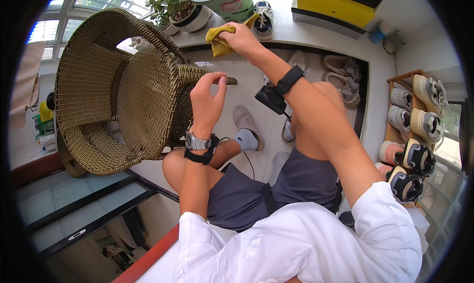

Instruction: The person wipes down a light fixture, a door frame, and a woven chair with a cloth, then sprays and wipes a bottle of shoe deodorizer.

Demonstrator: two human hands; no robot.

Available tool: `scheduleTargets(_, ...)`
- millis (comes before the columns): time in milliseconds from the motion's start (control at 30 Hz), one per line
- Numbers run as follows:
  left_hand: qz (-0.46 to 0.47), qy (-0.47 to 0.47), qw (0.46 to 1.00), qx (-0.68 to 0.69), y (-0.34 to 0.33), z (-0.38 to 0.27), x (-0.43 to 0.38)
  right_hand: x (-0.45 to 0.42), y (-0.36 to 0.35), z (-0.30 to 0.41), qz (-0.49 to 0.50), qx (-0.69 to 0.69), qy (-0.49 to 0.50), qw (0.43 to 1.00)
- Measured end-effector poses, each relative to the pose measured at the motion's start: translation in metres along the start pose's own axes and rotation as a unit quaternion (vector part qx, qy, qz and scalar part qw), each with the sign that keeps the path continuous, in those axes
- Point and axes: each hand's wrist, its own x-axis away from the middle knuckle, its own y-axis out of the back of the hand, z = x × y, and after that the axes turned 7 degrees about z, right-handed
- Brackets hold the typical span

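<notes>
My right hand (240, 40) grips a bunched yellow cloth (221, 42) above the front edge of the white ledge. One corner of the cloth sticks out beyond the hand, towards a dark sneaker with white laces (263, 20). My left hand (207, 99), with a metal watch on its wrist, has thumb and forefinger curled close together. It overlaps a leg of the woven wicker armchair (144, 98); whether they touch is unclear. This chair, on my left, appears tipped, its legs pointing right. Both wrists wear black straps, and a black device (271, 98) hangs at the right one.
Along the ledge (281, 31) stand a potted succulent (190, 18), a green lined bucket (233, 5) and a yellow-and-black shoebox (333, 7). Shoes (342, 75) lie on the floor below it. A wooden shoe rack (400, 77) stands at right. Sliding glass panels (89, 198) are at lower left.
</notes>
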Motion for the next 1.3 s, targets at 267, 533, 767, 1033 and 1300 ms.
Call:
scheduleTargets(267,-0.070,0.063,0.994,-0.061,0.031,0.015,0.055,0.000,-0.026,-0.004,0.140,0.068,0.018,0.988)
scheduleTargets(533,-0.089,-0.007,0.968,-0.233,0.073,0.031,0.047,-0.004,-0.066,0.001,0.122,0.113,0.094,0.982)
scheduleTargets(767,-0.055,0.068,0.950,-0.300,0.073,0.047,0.051,-0.001,-0.104,-0.026,0.128,0.168,0.223,0.952)
scheduleTargets(1033,-0.048,0.089,0.932,-0.348,0.071,0.059,0.042,-0.024,-0.073,-0.062,0.146,0.136,-0.095,0.975)
scheduleTargets(1300,-0.049,0.085,0.940,-0.326,0.071,0.064,0.044,-0.008,-0.109,-0.033,0.092,0.029,-0.062,0.993)
